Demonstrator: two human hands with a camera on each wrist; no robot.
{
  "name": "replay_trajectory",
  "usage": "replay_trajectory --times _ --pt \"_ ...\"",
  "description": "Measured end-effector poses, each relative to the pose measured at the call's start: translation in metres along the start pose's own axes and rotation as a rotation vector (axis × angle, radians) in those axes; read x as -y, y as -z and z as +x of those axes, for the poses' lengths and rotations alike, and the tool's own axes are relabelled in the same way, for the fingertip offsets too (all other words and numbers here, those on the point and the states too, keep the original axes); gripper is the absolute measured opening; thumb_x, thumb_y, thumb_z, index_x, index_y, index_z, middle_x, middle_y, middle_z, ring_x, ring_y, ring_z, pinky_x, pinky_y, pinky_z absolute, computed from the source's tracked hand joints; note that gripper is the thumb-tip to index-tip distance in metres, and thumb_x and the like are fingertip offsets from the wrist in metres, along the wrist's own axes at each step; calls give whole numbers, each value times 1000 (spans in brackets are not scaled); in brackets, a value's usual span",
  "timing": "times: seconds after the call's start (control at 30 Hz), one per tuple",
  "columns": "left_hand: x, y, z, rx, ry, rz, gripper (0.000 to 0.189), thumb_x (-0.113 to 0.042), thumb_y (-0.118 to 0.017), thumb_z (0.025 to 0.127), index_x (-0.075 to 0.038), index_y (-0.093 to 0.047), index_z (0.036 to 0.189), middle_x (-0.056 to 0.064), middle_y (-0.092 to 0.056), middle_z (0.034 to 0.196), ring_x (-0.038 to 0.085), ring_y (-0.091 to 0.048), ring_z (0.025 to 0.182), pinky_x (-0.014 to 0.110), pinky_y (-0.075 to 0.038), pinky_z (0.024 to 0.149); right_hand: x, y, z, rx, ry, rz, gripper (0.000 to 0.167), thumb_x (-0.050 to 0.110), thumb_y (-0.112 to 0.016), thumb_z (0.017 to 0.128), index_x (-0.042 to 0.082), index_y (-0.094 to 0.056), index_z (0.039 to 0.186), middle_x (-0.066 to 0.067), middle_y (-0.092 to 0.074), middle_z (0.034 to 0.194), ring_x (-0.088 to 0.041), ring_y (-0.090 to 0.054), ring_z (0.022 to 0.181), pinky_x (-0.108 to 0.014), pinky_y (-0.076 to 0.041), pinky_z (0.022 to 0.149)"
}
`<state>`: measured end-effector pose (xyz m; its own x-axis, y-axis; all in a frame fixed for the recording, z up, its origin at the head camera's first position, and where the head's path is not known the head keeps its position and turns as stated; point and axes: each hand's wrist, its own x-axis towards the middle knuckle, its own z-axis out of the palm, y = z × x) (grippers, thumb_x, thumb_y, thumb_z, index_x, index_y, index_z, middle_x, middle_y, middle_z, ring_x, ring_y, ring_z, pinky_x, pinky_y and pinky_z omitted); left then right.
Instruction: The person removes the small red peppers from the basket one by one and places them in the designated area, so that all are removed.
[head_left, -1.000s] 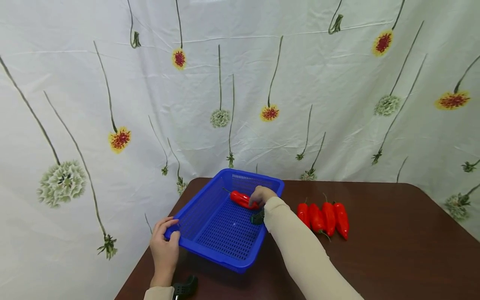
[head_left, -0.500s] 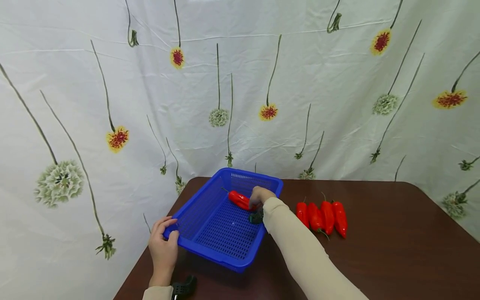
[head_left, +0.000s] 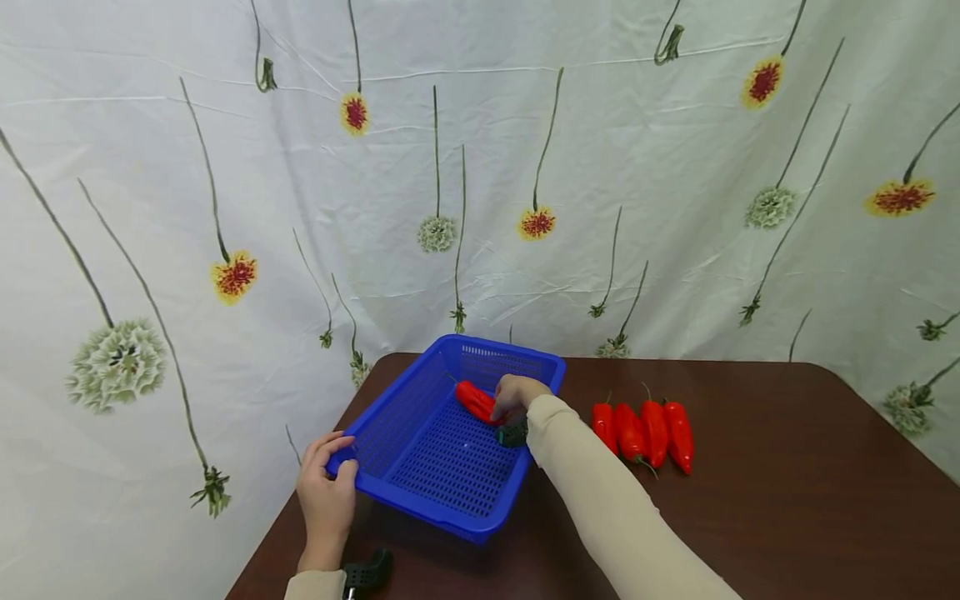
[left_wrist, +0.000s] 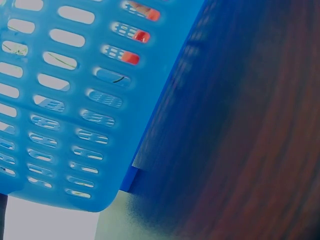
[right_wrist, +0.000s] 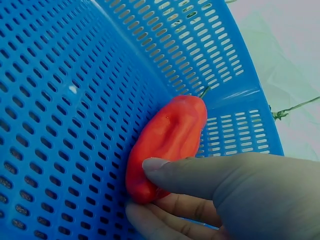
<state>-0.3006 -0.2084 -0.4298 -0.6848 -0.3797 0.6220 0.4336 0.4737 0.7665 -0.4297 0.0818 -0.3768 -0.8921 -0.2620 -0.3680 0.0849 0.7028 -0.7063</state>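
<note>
A blue plastic basket (head_left: 450, 527) with slotted walls sits tilted on the table. My left hand (head_left: 327, 492) grips its near left corner, thumb on the rim. In the left wrist view only the basket's slotted wall (left_wrist: 65, 120) shows, with bits of red through the slots. Inside the basket, toward the far end, lies a red pepper (head_left: 474, 400) with a thin stem. My right hand (head_left: 516, 395) reaches in and holds its near end. From the right wrist view, the thumb presses on the pepper (right_wrist: 167, 135) while the fingers curl beneath.
Several red peppers (head_left: 654, 433) lie side by side on the dark brown table (head_left: 795, 467), right of the basket. A white curtain (head_left: 675, 150) printed with flowers hangs behind the table. Dark straps with wrist devices (head_left: 367, 573) are worn on the wrists.
The pepper in the basket has shifted slightly, its held end turning a little toward me with my right hand. My left hand keeps its grip on the basket corner.
</note>
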Motion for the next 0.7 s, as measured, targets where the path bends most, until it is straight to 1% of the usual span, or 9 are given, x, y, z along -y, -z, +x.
replay_trajectory --times 0.17,0.27,0.4,0.6,0.7 --pt "0 0 0 -1 -8 -4 27 12 -55 78 8 -70 100 21 -64 120 -8 -47 110 1 -34 90 0 0 0 24 8 36 5 2 -69 89 2 -65 93 -8 -60 88 -19 -69 79 -30 -57 74" --pt "0 0 0 -1 -14 -3 27 12 -55 78 8 -70 100 18 -64 119 -9 -48 110 0 -34 89 0 0 0 42 11 69 8 1 -69 89 0 -66 97 -8 -60 89 -19 -69 79 -30 -58 75" --pt "0 0 0 0 -20 4 27 13 -55 78 7 -70 100 15 -64 118 -10 -48 109 0 -34 89 0 0 2 66 21 113 12 -1 -68 89 -3 -68 101 -7 -60 88 -17 -66 75 -31 -59 76" --pt "-1 -1 0 -6 -24 1 27 14 -54 78 8 -70 100 17 -64 118 -9 -48 109 0 -34 90 1 1 7 101 31 209 6 -2 -67 89 -2 -66 95 -7 -63 84 -16 -65 71 -29 -59 72" --pt "-2 -1 1 -12 -31 -5 28 14 -54 77 8 -70 99 20 -64 118 -8 -48 110 1 -34 90 1 2 8 115 31 252 8 -2 -67 89 -1 -65 97 -7 -64 83 -16 -65 71 -27 -59 70"
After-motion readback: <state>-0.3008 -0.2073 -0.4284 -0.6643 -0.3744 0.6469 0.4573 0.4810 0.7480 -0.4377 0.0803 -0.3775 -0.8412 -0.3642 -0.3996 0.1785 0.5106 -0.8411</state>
